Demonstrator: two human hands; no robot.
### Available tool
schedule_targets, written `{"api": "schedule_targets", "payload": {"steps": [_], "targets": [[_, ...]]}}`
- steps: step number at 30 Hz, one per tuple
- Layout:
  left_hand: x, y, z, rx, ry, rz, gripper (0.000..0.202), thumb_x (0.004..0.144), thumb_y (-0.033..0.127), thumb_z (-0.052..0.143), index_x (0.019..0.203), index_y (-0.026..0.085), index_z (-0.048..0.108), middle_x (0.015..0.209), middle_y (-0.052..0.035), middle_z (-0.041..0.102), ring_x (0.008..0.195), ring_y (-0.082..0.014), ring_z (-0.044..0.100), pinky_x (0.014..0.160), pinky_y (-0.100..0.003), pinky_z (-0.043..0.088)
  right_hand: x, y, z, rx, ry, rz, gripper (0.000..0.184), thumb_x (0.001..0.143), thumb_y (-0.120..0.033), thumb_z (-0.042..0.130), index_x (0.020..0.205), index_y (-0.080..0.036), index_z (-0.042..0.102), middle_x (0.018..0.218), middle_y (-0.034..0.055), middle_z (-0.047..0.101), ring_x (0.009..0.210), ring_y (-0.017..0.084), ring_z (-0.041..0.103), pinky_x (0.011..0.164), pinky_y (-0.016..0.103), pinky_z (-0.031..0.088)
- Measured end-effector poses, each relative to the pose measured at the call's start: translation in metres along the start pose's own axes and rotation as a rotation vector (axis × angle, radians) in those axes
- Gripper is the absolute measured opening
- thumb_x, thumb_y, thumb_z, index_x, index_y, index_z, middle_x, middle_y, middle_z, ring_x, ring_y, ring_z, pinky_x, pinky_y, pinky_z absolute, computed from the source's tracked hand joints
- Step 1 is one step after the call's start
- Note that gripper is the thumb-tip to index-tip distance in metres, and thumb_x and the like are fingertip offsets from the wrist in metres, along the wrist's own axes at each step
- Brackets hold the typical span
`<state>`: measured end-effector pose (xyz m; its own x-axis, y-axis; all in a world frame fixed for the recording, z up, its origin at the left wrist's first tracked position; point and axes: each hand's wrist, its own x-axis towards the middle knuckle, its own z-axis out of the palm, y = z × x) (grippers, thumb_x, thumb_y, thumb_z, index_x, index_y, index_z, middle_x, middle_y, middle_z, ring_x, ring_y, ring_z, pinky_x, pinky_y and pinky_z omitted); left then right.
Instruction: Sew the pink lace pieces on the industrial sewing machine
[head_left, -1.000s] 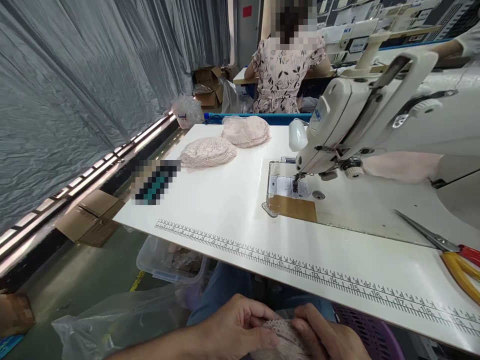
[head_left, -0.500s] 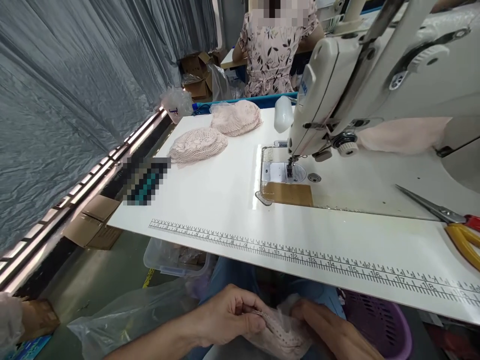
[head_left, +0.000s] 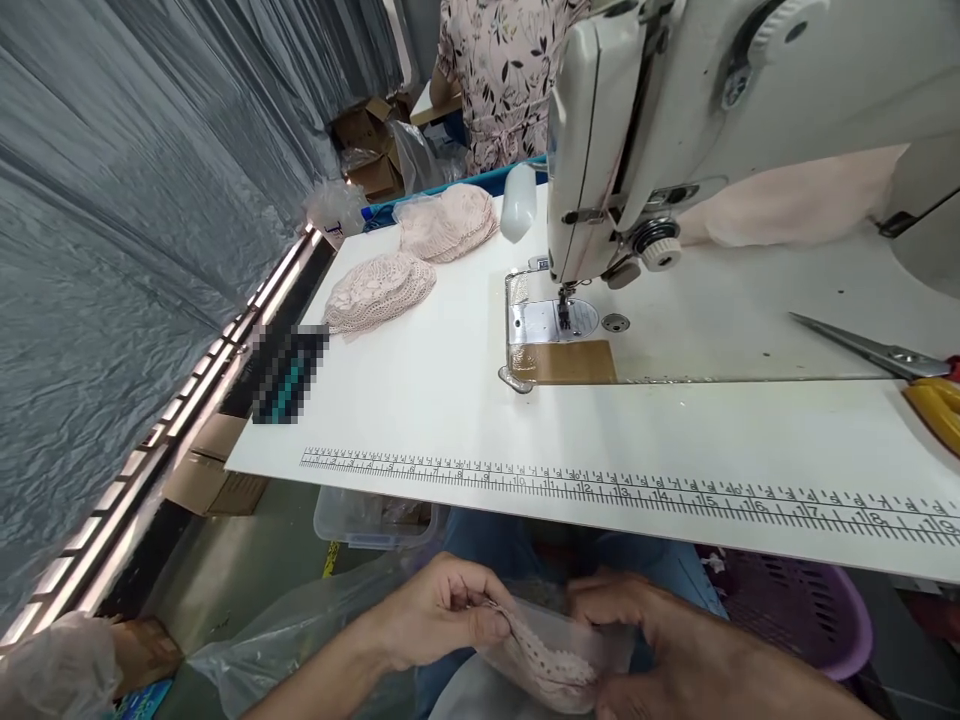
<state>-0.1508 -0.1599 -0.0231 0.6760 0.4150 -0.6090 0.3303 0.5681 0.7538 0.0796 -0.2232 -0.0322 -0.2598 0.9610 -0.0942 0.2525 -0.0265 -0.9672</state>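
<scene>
Over my lap, below the table's front edge, I hold a pale pink lace piece (head_left: pixel 547 655) with a row of small holes and sheer fabric along it. My left hand (head_left: pixel 442 610) pinches its left end between thumb and fingers. At the other end my right hand (head_left: pixel 637 640) grips the sheer fabric with thumb and fingers, slightly blurred. A stack of pink lace pieces (head_left: pixel 382 290) lies on the white table (head_left: pixel 420 400), touching or close to a second pink stack (head_left: pixel 450 222) behind it.
A sewing machine (head_left: pixel 600 150) stands on the table, with yellow-handled scissors (head_left: pixel 870 350) at right. A printed ruler (head_left: pixel 600 485) runs along the front edge. Below are a purple basket (head_left: pixel 802 610), a clear plastic bin (head_left: pixel 375 520) and cardboard boxes (head_left: pixel 214 470). Another person (head_left: pixel 502 80) is beyond the table.
My right hand has shifted outward and turned, spreading the sheer fabric so more of the lace edge shows. My left hand keeps its pinch. The camera view has swung slightly right.
</scene>
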Motion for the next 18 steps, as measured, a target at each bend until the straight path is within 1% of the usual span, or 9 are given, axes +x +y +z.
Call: {"api": "schedule_targets", "payload": {"steps": [1,2,3,4,7,9,11,15,18], "targets": [[0.0,0.0,0.0,-0.013,0.006,-0.001,0.049,0.064,0.055,0.074,0.083,0.009,0.071,0.074,-0.0096,0.068,0.066,-0.0132,0.061,0.066,-0.023,0.046,-0.001,-0.001,0.001,0.046,-0.046,0.014,0.015,0.063,-0.032,0.077,0.059,-0.023,0.066,0.061,-0.0053,0.061,0.059,0.013,0.059,0.056,0.022,0.049],[0.0,0.0,-0.001,-0.02,0.007,-0.003,0.049,0.064,0.055,0.075,0.082,0.009,0.07,0.074,-0.0096,0.069,0.066,-0.0129,0.061,0.066,-0.023,0.046,-0.001,-0.003,0.002,0.089,-0.129,0.038,0.014,0.069,-0.03,0.072,0.059,-0.022,0.065,0.063,-0.0045,0.06,0.062,0.013,0.058,0.058,0.022,0.048],[0.0,0.0,0.0,-0.02,0.002,-0.006,0.05,0.064,0.055,0.075,0.083,0.009,0.07,0.075,-0.0095,0.069,0.066,-0.0127,0.061,0.067,-0.023,0.046,0.0,-0.004,0.002,0.127,-0.212,0.07,0.015,0.073,-0.027,0.068,0.059,-0.022,0.063,0.066,-0.004,0.059,0.065,0.014,0.057,0.06,0.023,0.047],[0.001,0.001,0.0,-0.007,-0.007,-0.008,0.05,0.062,0.054,0.076,0.084,0.009,0.07,0.076,-0.0092,0.069,0.067,-0.0127,0.061,0.067,-0.023,0.046,0.0,-0.005,0.002,0.156,-0.247,0.109,0.016,0.074,-0.025,0.065,0.059,-0.021,0.061,0.068,-0.0039,0.057,0.067,0.014,0.055,0.06,0.022,0.045],[0.003,0.004,0.003,0.101,-0.035,-0.018,0.05,0.058,0.049,0.08,0.087,0.01,0.071,0.08,-0.0087,0.07,0.07,-0.0142,0.061,0.069,-0.025,0.047,0.001,-0.003,0.0,0.198,-0.298,0.243,0.011,0.07,-0.02,0.06,0.061,-0.021,0.055,0.068,-0.0044,0.049,0.066,0.013,0.048,0.058,0.021,0.038],[0.005,0.006,0.006,0.177,-0.027,-0.043,0.047,0.057,0.046,0.081,0.084,0.009,0.072,0.078,-0.0083,0.07,0.069,-0.0145,0.061,0.068,-0.024,0.048,0.001,-0.002,-0.003,0.186,-0.331,0.329,0.008,0.068,-0.017,0.057,0.063,-0.021,0.052,0.066,-0.0046,0.046,0.064,0.012,0.044,0.056,0.021,0.034],[0.008,0.006,0.009,0.215,-0.009,-0.068,0.043,0.059,0.046,0.08,0.079,0.009,0.073,0.075,-0.0079,0.07,0.067,-0.014,0.061,0.066,-0.024,0.048,0.0,-0.003,-0.005,0.154,-0.353,0.39,0.006,0.066,-0.016,0.054,0.065,-0.021,0.051,0.065,-0.0042,0.044,0.065,0.013,0.043,0.056,0.021,0.032],[0.012,0.005,0.014,0.242,0.004,-0.057,0.041,0.059,0.046,0.079,0.077,0.01,0.074,0.072,-0.0061,0.069,0.064,-0.0124,0.059,0.064,-0.022,0.047,-0.001,-0.008,-0.006,0.129,-0.395,0.43,0.007,0.065,-0.022,0.055,0.066,-0.021,0.048,0.069,-0.0023,0.045,0.072,0.016,0.044,0.062,0.024,0.033],[0.012,0.004,0.016,0.27,0.002,-0.062,0.046,0.059,0.051,0.077,0.077,0.009,0.074,0.065,-0.0045,0.067,0.057,-0.01,0.054,0.059,-0.02,0.045,0.001,-0.006,-0.001,0.152,-0.403,0.445,0.011,0.065,-0.029,0.056,0.066,-0.021,0.049,0.067,-0.0025,0.044,0.07,0.016,0.042,0.061,0.025,0.031]]}}
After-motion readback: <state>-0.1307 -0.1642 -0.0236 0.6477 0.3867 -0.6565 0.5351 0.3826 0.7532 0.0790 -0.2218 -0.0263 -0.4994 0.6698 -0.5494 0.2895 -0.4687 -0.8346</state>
